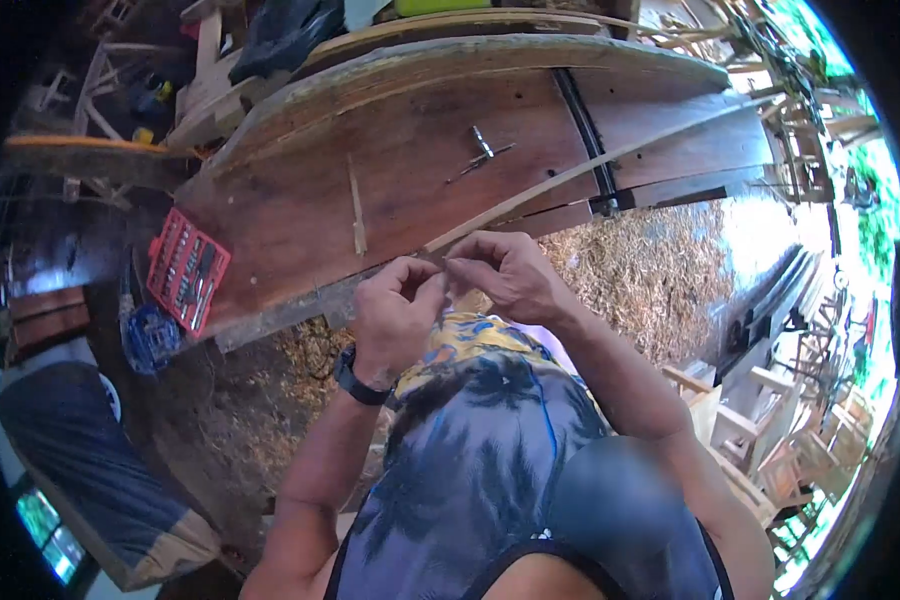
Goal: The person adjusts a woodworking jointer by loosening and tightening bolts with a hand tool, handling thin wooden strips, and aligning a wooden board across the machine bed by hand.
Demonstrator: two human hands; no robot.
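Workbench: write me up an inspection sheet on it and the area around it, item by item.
Surface: reddish-brown wooden workbench, crossed by a dark strip.
Job's things: long thin wood strip slanting over the bench; metal tool lying beyond it; open red case of small metal parts at the left end.
Clutter: short wood strip on the bench; wood shavings thick on the ground.
Hands: left hand and right hand close together at the near edge, fingertips pinched; whether they hold something small cannot be told.
Cables: nothing seen.
Surroundings: blue object below the case; wooden pieces stacked at right.
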